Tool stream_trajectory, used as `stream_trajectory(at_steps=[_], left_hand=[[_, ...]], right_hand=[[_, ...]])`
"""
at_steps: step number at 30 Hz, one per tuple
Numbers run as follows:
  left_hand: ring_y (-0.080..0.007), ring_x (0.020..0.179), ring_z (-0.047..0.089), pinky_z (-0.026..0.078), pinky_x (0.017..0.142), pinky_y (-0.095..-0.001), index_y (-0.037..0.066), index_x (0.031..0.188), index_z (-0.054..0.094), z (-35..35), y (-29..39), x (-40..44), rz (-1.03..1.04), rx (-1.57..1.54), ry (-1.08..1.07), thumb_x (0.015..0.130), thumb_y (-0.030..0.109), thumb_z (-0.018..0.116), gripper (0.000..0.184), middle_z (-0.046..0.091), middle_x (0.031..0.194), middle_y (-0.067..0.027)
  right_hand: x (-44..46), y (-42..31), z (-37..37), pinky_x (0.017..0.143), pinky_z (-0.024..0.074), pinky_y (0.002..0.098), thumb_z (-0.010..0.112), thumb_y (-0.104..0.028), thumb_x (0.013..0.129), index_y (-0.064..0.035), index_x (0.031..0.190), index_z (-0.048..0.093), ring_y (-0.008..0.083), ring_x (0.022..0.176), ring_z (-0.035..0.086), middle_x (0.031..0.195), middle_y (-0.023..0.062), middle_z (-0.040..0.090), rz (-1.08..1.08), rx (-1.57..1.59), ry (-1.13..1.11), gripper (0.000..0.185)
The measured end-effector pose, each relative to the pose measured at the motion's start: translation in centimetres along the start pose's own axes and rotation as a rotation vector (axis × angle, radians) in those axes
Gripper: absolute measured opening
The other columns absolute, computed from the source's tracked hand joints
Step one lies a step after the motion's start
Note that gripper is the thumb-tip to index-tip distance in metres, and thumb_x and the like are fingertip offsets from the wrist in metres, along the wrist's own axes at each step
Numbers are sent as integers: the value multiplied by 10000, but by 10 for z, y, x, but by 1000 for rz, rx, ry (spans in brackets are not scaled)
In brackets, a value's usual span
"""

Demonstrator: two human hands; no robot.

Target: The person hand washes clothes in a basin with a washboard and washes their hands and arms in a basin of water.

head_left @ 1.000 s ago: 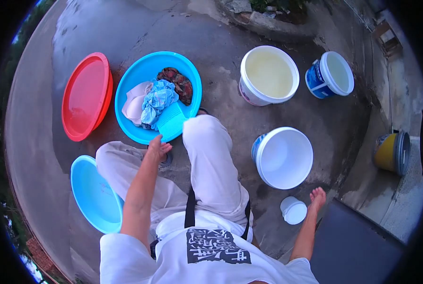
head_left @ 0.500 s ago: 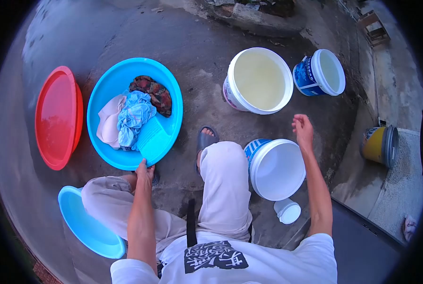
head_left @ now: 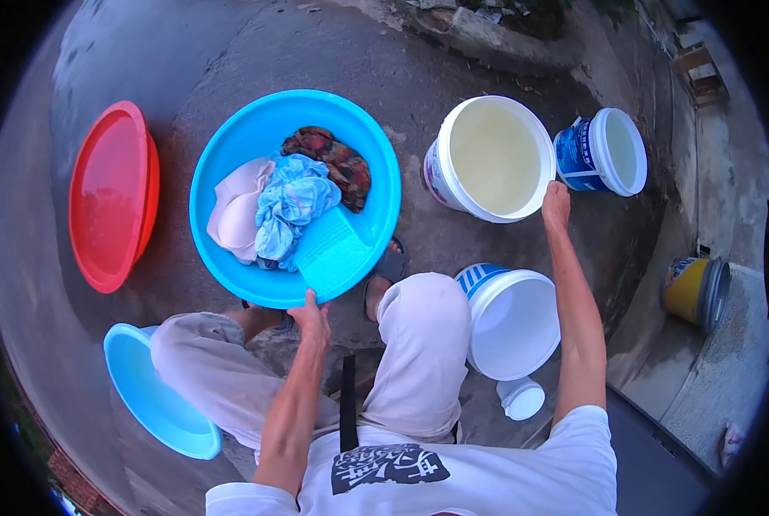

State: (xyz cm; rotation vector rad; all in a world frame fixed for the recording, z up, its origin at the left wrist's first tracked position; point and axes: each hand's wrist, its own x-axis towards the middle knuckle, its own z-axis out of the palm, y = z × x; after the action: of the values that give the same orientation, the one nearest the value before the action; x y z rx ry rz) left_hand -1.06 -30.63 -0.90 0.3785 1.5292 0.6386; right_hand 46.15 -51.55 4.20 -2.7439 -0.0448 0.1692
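My left hand (head_left: 310, 320) grips the near rim of a large blue washbasin (head_left: 205, 155), thumb on top. Inside the basin lie a pale pink garment (head_left: 233, 211), a crumpled light-blue cloth (head_left: 294, 202) and a dark patterned cloth (head_left: 337, 163). A ribbed washboard area (head_left: 341, 249) shows at its near right side. My right hand (head_left: 556, 201) is closed on the near right rim of a big white bucket (head_left: 500, 159) holding cloudy yellowish water. The fingers on the bucket rim are partly hidden.
A blue-labelled bucket of water (head_left: 621, 153) stands behind my right hand. Nearer are an open white bucket (head_left: 515, 327) and a small white tub (head_left: 522, 400). A red basin (head_left: 109, 198) and a smaller blue basin (head_left: 156, 404) are at left. A yellow bucket (head_left: 685, 288) stands far right.
The large blue basin has shifted right and looks bigger, with my left hand still on its rim. My right hand has moved up onto the rim of the big water bucket.
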Motion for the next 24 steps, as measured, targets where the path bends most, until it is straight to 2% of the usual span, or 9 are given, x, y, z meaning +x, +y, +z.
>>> stream_trajectory(at_steps=[6,8,10,11,13,15,18,20,24], left_hand=[[-276,1062,537,525,799,-451,44,1308,314,-10,-37,11,56,80,-37,899,14,523,461,457,1257,-127],[-267,1033,552,534,773,-440,36,1295,327,-21,-33,27,89,64,-70,890,7,532,455,476,1233,-123],[-248,990,568,539,732,-421,38,1268,364,-23,-29,37,93,150,-68,874,-7,542,434,516,1170,-122],[-246,984,571,535,740,-399,18,1244,392,-37,-30,58,52,212,-26,874,32,570,410,524,1160,-129],[-218,905,593,503,731,-334,-11,1180,493,-66,-28,105,212,209,-10,866,85,621,353,591,1078,-107],[-184,839,599,482,735,-303,-32,1115,556,-55,29,108,212,147,140,872,127,626,299,616,1029,-93],[-174,805,597,484,725,-303,-35,1073,583,-52,63,131,348,268,74,875,115,605,249,636,949,-78],[-164,795,595,486,711,-301,-34,1038,594,-37,71,127,623,274,109,868,90,581,211,641,930,-82],[-151,765,595,491,684,-295,-34,1040,589,-47,94,137,593,293,65,856,59,556,209,641,946,-83]], right_hand=[[41,4,12,900,413,454,418,-417,901,47,1051,597,420,1028,560,1055,276,609,-58,51,-44,519],[72,12,19,914,403,446,394,-441,917,51,1095,585,427,1052,545,1080,280,599,-107,43,-72,557],[87,5,21,934,387,434,363,-449,935,56,1121,575,409,1098,530,1133,284,580,-46,-28,-198,578],[82,-1,18,963,371,411,334,-461,949,57,1169,557,381,1167,499,1198,274,554,38,143,-214,605],[88,0,27,974,366,401,332,-460,951,55,1191,545,368,1188,488,1223,266,543,24,157,-192,606],[79,-13,28,996,355,379,332,-440,959,52,1239,514,356,1210,477,1251,253,533,-2,141,-140,594],[79,-11,24,996,358,377,343,-421,961,52,1227,524,360,1202,485,1240,255,540,-44,108,-164,572],[83,0,25,966,379,370,361,-408,962,62,1197,542,344,1152,526,1196,249,572,-111,125,-122,556],[62,0,24,906,403,366,375,-384,968,63,1163,560,289,1052,569,1116,217,614,-110,156,-175,522]])
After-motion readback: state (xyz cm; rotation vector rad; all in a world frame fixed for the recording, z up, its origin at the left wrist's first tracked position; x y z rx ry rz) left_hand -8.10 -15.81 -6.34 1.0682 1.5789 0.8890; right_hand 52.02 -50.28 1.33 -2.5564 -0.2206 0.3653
